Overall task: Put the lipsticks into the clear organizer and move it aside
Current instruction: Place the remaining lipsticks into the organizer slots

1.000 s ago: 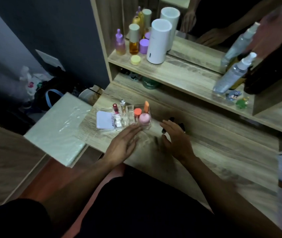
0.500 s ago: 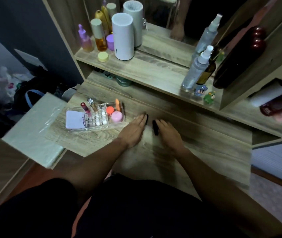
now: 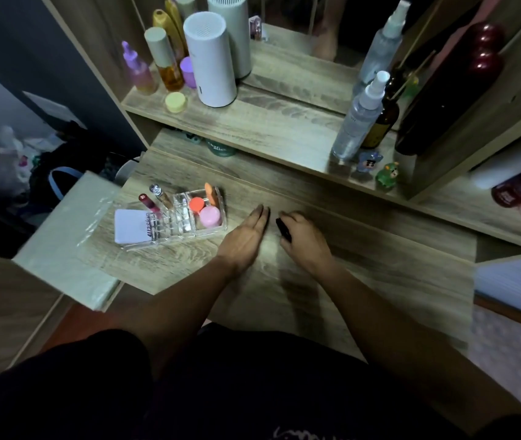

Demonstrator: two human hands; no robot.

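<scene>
The clear organizer (image 3: 170, 238) stands on the left part of the wooden dresser top (image 3: 379, 249). It holds a red lipstick (image 3: 148, 203), a silver-capped tube (image 3: 159, 193), an orange stick (image 3: 211, 193), two round jars and a white compact (image 3: 130, 226). My left hand (image 3: 246, 236) lies flat on the wood just right of the organizer, fingers straight, holding nothing. My right hand (image 3: 305, 238) is curled around a black lipstick (image 3: 283, 230) that rests on the dresser top beside my left hand.
The shelf above carries a white cylinder (image 3: 210, 58), coloured bottles (image 3: 164, 61), a spray bottle (image 3: 359, 115), a dark bottle and small figurines (image 3: 386, 176). A plastic-wrapped board (image 3: 72, 236) juts out at the dresser's left edge. A mirror stands behind the shelf.
My left hand has left the organizer and moved right to lie flat on the wood. My right hand has closed around the black lipstick. The camera has turned toward the left.
</scene>
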